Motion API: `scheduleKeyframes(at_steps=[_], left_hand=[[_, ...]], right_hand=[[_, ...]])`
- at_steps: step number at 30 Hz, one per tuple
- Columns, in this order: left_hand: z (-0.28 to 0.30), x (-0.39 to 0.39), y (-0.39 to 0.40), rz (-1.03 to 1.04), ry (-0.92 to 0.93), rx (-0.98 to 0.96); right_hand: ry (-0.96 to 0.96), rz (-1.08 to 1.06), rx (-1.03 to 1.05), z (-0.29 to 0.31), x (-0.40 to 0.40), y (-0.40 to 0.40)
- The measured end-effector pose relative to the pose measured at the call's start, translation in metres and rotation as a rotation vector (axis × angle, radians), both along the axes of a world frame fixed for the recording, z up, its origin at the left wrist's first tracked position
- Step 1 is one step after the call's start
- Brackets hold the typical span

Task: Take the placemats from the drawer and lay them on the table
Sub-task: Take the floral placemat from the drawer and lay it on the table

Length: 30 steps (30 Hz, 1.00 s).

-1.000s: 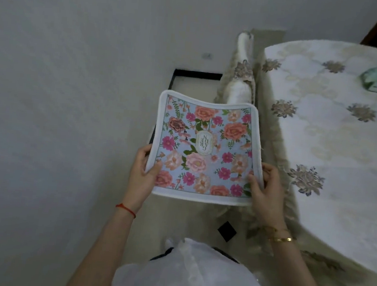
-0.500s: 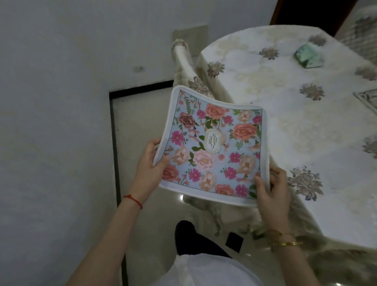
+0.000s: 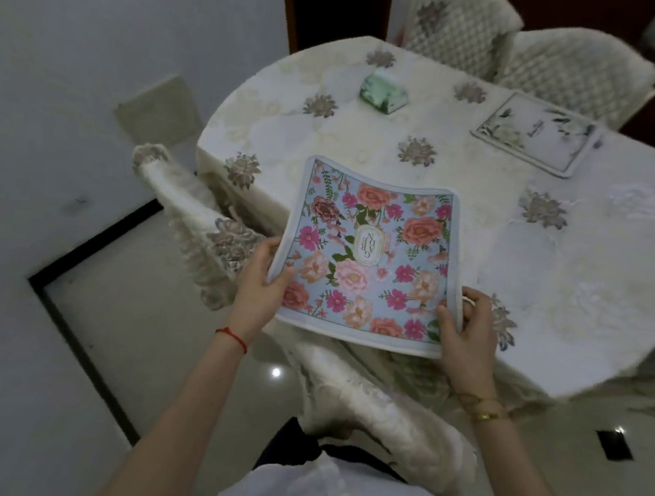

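Left hand (image 3: 261, 281): grip closed on the near left corner of the floral placemat (image 3: 370, 252), thumb on top.
Right hand (image 3: 469, 327): grip closed on the near right corner, thumb on the printed face.
Floral placemat: held face up, bowed, above the near left edge of the tabletop (image 3: 557, 272); contact with the cloth cannot be told.
Second placemat (image 3: 536, 132): pale, flat at the far right edge of the tabletop, well apart from the floral one.
Green packet (image 3: 383, 92): near the far edge.
Chairs: one (image 3: 200, 210) at the left edge, two (image 3: 539, 60) beyond the far edge.
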State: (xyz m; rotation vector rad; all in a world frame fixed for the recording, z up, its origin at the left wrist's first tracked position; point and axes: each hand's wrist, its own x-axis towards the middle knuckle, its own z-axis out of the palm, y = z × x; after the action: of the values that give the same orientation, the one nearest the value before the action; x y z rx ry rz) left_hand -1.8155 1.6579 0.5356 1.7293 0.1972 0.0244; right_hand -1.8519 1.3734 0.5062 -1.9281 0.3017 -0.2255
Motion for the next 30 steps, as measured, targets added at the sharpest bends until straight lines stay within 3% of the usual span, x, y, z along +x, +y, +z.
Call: scheduleKeyframes(at_steps=[15, 26, 30], left_hand=[[-0.068, 0.232, -0.05, -0.481, 0.173, 0.084], [-0.135, 0.284, -0.101, -0.651, 0.259, 0.146], [-0.141, 0.282, -0.112, -0.616, 0.271, 0.142]], right_hand=[[0.192, -0.502, -0.042, -0.05, 0.119, 0.0], [0.301, -0.624, -0.062, -0.102, 0.154, -0.036], [0.317, -0.645, -0.034, -0.118, 0.153, -0.045]])
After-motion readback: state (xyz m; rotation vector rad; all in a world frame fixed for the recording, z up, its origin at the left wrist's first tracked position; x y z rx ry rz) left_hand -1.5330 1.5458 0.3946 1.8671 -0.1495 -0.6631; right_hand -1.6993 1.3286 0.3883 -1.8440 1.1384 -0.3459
